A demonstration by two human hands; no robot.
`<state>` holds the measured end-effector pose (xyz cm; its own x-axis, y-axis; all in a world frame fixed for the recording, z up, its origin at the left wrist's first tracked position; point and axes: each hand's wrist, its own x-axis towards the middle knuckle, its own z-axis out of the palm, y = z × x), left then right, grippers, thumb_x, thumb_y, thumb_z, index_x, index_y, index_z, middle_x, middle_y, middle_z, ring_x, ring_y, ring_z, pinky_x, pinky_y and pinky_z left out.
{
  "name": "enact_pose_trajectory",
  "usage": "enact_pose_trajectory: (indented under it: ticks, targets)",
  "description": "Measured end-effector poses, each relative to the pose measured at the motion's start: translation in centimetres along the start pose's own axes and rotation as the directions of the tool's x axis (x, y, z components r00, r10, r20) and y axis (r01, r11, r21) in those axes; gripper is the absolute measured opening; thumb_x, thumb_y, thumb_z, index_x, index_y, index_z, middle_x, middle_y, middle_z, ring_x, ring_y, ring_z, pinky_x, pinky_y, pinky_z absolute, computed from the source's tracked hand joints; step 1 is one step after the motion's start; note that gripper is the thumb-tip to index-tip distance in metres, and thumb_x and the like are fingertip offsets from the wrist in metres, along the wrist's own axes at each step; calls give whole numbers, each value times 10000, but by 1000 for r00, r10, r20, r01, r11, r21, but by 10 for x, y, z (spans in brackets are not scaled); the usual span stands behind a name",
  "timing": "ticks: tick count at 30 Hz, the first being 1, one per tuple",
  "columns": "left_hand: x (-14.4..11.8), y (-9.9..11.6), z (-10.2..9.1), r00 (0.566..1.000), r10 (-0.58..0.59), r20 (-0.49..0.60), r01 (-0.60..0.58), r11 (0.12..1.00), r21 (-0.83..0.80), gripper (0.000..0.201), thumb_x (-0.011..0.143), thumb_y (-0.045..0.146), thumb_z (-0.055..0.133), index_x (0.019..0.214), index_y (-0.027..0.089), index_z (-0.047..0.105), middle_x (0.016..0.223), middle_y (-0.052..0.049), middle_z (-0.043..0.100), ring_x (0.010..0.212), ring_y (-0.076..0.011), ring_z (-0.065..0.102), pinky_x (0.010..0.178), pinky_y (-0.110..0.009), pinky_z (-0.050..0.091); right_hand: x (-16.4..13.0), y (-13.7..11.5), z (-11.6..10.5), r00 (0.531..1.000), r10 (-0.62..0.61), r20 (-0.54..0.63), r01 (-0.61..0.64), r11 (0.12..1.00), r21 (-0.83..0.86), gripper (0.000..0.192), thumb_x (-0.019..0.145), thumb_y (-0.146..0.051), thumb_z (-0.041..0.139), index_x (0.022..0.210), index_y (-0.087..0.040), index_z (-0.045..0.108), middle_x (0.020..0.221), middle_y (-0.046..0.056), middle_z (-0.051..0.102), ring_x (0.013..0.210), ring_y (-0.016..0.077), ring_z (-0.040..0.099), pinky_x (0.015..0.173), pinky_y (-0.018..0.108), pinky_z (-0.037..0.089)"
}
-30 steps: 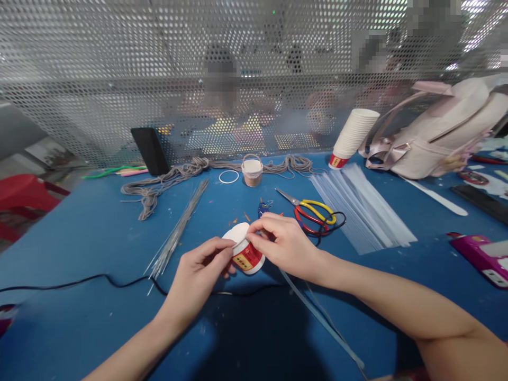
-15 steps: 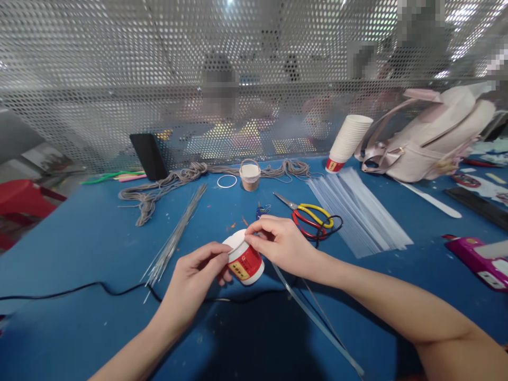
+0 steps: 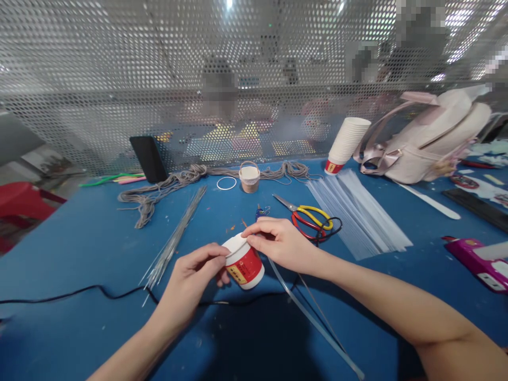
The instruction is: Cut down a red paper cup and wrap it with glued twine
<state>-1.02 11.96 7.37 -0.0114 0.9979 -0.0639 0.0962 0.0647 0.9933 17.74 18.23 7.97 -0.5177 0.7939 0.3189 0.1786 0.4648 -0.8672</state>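
Backdrop: a perforated metal panel (image 3: pixel 138 69) rises behind my blue tabletop (image 3: pixel 79 254), blurred figures showing through its holes.
Paper cup (image 3: pixel 248 271): short, white with a red band, in front of me between my two hands, tilted with its white top towards the upper left; I cannot tell whether its base touches the tabletop.
Left hand (image 3: pixel 200 271): my fingers are closed on the cup's left edge, thumb near the rim.
Right hand (image 3: pixel 280 241): my thumb and forefinger pinch the rim narrowly on the right side.
Under my right wrist: a translucent strip (image 3: pixel 313 317) runs towards the lower right.
Just beyond: scissors (image 3: pixel 295 208) with one yellow and one red handle, a black cord looped by them.
Left side: a bundle of thin wires (image 3: pixel 178 233), with tangled grey cord (image 3: pixel 137 196) further back.
Far middle: a mini bucket (image 3: pixel 249 184) with a handle, near a white ring.
Right side: stacked paper cups (image 3: pixel 347 143), a sheaf of translucent strips (image 3: pixel 359 217) and a pale pink backpack (image 3: pixel 428 143).
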Motion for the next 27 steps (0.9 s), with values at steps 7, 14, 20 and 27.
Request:
enact_pose_trajectory:
  ticks: [7, 14, 20, 27]
  targets:
    - [2, -2, -3, 1000, -16, 18, 17, 997, -73, 103, 753, 242, 629, 696, 194, 701, 609, 8, 630, 519, -131, 563, 502, -245, 441, 2, 2, -3, 999, -9, 48, 9, 1000, 7, 174, 835, -71, 532, 862, -147, 687, 839, 24, 654, 699, 104, 579, 618, 223, 462]
    - [4, -4, -3, 998, -5, 55, 11, 992, -122, 115, 761, 190, 620, 696, 200, 715, 629, 10, 626, 536, -121, 568, 515, -236, 442, 3, 0, -6, 996, -9, 87, 8, 1000, 9, 128, 840, -74, 539, 820, -142, 646, 812, 15, 635, 698, 100, 556, 618, 216, 437]
    - [7, -2, -4, 998, -33, 47, 38, 993, -108, 108, 755, 230, 628, 701, 182, 708, 690, -9, 649, 512, -126, 579, 470, -239, 439, 0, -3, -5, 995, -57, 79, 67, 990, -124, 136, 843, -48, 541, 797, -144, 626, 789, 10, 618, 700, 102, 543, 636, 215, 418]
    - [10, 2, -4, 995, -85, 52, 84, 996, 27, 134, 738, 285, 613, 743, 185, 703, 608, 4, 633, 473, -128, 569, 418, -219, 405, -2, 0, -3, 983, -144, 110, 170, 943, -287, 127, 893, -92, 510, 823, -146, 601, 791, 19, 606, 706, 117, 550, 691, 237, 414]
